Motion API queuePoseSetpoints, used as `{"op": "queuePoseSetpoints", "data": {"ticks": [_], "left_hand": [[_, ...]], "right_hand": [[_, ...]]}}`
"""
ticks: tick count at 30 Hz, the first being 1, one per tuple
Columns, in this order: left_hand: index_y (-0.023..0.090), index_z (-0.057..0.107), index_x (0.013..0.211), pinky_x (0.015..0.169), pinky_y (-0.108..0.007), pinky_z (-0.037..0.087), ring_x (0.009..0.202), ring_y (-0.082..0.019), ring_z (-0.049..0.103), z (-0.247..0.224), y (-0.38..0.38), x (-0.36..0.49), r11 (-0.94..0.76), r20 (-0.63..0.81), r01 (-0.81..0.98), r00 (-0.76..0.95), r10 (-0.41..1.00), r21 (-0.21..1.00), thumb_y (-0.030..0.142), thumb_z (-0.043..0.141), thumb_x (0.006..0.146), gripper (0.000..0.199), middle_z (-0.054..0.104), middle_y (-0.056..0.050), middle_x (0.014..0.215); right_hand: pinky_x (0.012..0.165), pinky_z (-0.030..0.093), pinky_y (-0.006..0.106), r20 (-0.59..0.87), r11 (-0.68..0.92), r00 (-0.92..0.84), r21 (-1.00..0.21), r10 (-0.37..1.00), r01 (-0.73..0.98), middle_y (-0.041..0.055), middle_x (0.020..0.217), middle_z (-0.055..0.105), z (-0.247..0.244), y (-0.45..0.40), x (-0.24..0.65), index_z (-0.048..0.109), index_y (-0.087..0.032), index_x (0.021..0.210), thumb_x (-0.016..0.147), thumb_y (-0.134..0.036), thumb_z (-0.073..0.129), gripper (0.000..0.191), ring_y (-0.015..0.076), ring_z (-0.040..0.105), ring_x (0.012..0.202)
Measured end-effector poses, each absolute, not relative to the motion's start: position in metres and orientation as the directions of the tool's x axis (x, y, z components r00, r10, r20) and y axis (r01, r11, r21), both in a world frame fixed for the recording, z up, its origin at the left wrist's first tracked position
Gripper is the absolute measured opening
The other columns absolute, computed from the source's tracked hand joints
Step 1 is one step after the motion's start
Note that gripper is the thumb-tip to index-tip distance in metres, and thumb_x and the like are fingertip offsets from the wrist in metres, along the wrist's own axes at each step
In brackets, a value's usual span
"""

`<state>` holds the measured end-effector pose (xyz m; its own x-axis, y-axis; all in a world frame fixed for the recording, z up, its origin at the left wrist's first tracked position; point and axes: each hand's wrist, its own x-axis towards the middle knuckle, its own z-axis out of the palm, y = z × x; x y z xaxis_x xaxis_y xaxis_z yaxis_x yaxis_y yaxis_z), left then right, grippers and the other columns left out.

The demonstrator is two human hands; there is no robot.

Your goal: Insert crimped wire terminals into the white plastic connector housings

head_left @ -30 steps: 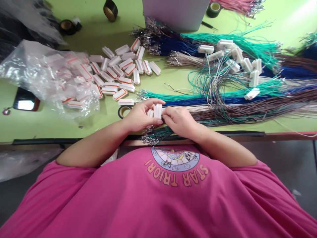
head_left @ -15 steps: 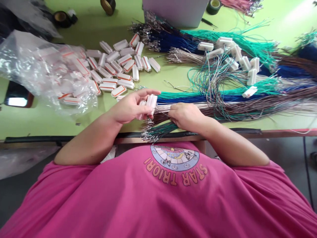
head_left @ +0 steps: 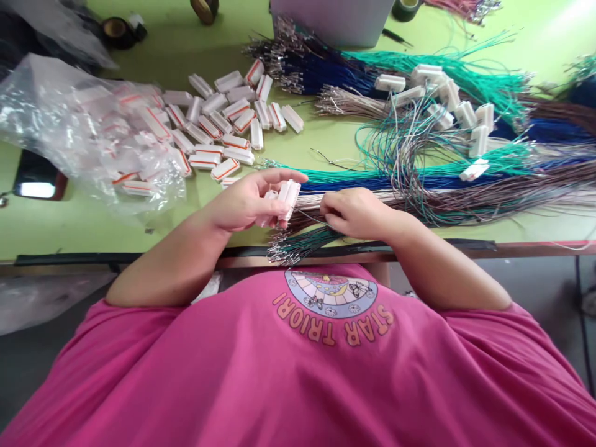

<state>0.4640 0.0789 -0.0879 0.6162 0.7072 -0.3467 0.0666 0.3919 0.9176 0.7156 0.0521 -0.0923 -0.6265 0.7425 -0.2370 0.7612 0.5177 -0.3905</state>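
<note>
My left hand (head_left: 246, 202) is closed around a few white plastic connector housings (head_left: 289, 197), its index finger stretched out above them. A thin dark wire (head_left: 310, 217) runs from the front housing toward my right hand (head_left: 356, 212). The fingers of that hand are curled with the thumb a little apart, and the wire passes beside the thumb without visibly being pinched. Beneath both hands lie bundles of wires; dark green ones (head_left: 310, 242) with metal terminals at their ends are nearest the table edge. The fingertips behind the housings are partly hidden.
Loose white housings (head_left: 214, 124) with orange strips lie at the left, beside a clear plastic bag (head_left: 93, 124) holding more. Wired housings (head_left: 447, 96) rest on the wire bundles at the right. A grey box (head_left: 330, 22), tape rolls (head_left: 116, 32) and a phone (head_left: 40, 177) are around.
My right hand's thumb has parted from its fingers, and the wire it pinched now hangs slack from the housing. My left hand keeps its hold, the housings slightly more tilted.
</note>
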Motion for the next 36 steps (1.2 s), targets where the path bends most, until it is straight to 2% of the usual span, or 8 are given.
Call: {"op": "queuePoseSetpoints", "data": {"ticks": [5,8,11,14,18,25,32,36], "left_hand": [[0.023,0.069,0.120,0.037,-0.015,0.040,0.049,-0.012,0.066,-0.086,0.077,0.459,0.394,-0.324,0.041,0.651,0.687,0.918,0.020,0.085,0.066,0.056,0.065,0.002,0.070],[0.023,0.070,0.117,0.036,-0.015,0.038,0.048,-0.011,0.064,-0.087,0.077,0.458,0.376,-0.296,0.025,0.667,0.684,0.926,0.021,0.086,0.066,0.054,0.066,0.001,0.072],[0.022,0.068,0.117,0.037,-0.014,0.039,0.051,-0.012,0.067,-0.090,0.077,0.461,0.377,-0.291,0.012,0.658,0.694,0.926,0.021,0.085,0.070,0.050,0.067,0.001,0.073],[0.019,0.065,0.122,0.039,-0.015,0.042,0.055,-0.014,0.070,-0.095,0.077,0.466,0.401,-0.318,0.029,0.660,0.680,0.916,0.022,0.084,0.073,0.053,0.069,-0.002,0.077],[0.018,0.060,0.122,0.047,-0.017,0.051,0.062,-0.015,0.073,-0.099,0.077,0.470,0.458,-0.370,0.045,0.662,0.651,0.888,0.019,0.085,0.072,0.056,0.070,-0.002,0.082],[0.018,0.058,0.122,0.046,-0.019,0.051,0.066,-0.018,0.074,-0.097,0.075,0.469,0.486,-0.365,0.005,0.668,0.649,0.874,0.025,0.085,0.072,0.058,0.070,-0.003,0.087],[0.020,0.057,0.121,0.047,-0.018,0.051,0.063,-0.015,0.072,-0.097,0.074,0.470,0.503,-0.371,-0.014,0.659,0.655,0.864,0.029,0.088,0.071,0.059,0.067,0.000,0.084],[0.020,0.057,0.121,0.046,-0.018,0.051,0.060,-0.014,0.071,-0.098,0.073,0.470,0.500,-0.381,0.004,0.653,0.654,0.866,0.030,0.090,0.069,0.063,0.066,0.001,0.082]], "right_hand": [[0.067,0.036,0.027,-0.208,0.481,-0.691,-0.581,0.692,0.657,0.0006,0.084,0.075,-0.078,0.063,0.744,0.076,-0.022,0.097,0.093,-0.029,0.051,0.026,0.0138,0.060,0.070],[0.065,0.039,0.029,-0.100,0.360,-0.570,-0.684,0.816,0.635,0.0000,0.071,0.069,-0.070,0.069,0.764,0.075,-0.020,0.083,0.091,-0.029,0.055,0.023,0.0133,0.057,0.065],[0.061,0.040,0.030,-0.017,0.212,-0.385,-0.813,0.923,0.543,-0.0005,0.066,0.065,-0.063,0.067,0.765,0.075,-0.019,0.091,0.089,-0.028,0.057,0.021,0.0120,0.053,0.059],[0.062,0.041,0.028,-0.018,0.225,-0.467,-0.859,0.884,0.460,-0.0011,0.070,0.067,-0.061,0.058,0.738,0.073,-0.018,0.104,0.084,-0.025,0.060,0.025,0.0112,0.054,0.061],[0.070,0.041,0.026,0.032,0.393,-0.627,-0.804,0.778,0.446,0.0006,0.078,0.070,-0.067,0.050,0.697,0.074,-0.017,0.094,0.083,-0.021,0.058,0.021,0.0113,0.057,0.071],[0.065,0.036,0.026,0.034,0.322,-0.469,-0.770,0.883,0.550,-0.0008,0.074,0.069,-0.090,0.045,0.701,0.077,-0.018,0.097,0.088,-0.025,0.055,0.025,0.0104,0.051,0.063],[0.068,0.029,0.034,0.103,0.558,-0.555,-0.294,0.825,0.776,0.0109,0.084,0.070,-0.080,0.030,0.694,0.074,-0.016,0.087,0.099,-0.027,0.040,0.038,0.0186,0.050,0.074],[0.063,0.024,0.035,-0.015,0.565,-0.591,-0.275,0.806,0.778,0.0095,0.080,0.069,-0.076,0.030,0.691,0.072,-0.014,0.088,0.098,-0.027,0.038,0.037,0.0171,0.046,0.066]]}}
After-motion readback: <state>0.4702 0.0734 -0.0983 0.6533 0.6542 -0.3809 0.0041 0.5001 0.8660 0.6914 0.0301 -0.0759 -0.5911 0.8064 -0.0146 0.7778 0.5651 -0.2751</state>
